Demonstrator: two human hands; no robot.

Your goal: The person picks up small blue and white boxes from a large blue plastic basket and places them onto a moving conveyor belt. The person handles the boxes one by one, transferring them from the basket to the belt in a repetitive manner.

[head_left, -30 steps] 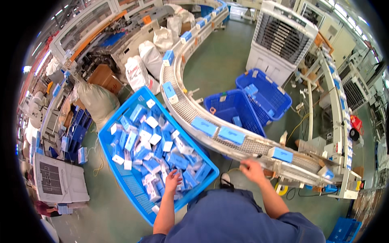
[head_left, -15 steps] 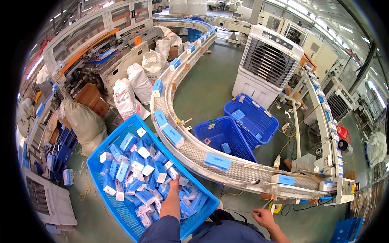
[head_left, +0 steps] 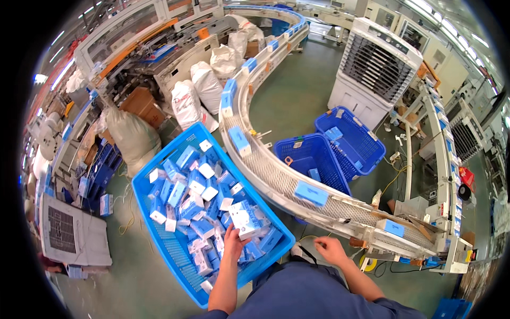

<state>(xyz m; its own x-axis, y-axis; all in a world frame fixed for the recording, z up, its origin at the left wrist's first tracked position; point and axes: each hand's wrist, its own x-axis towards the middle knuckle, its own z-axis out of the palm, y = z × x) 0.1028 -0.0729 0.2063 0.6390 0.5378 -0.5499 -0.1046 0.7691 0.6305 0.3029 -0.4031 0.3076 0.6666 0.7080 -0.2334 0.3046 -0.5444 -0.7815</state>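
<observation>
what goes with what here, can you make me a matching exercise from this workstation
Things:
1. left hand
2. right hand
3. flat blue box
4. tall white cooler

Places or states:
a. lying on the curved conveyor
b. standing on the floor beyond the two dark blue baskets
c. gripping a white box over the big blue crate
d. empty, near the conveyor's edge

Pairs: 1-c, 2-d, 3-a, 4-b

Free room: open air above the blue crate (head_left: 154, 210), where my left hand (head_left: 234, 243) reaches among packed boxes (head_left: 194, 199). My right hand (head_left: 330, 250) hangs in the gap near the curved conveyor (head_left: 276, 175). Obstacles: conveyor rim to the right, sacks (head_left: 186, 101) far left, two blue baskets (head_left: 345, 143) beyond the belt.
</observation>
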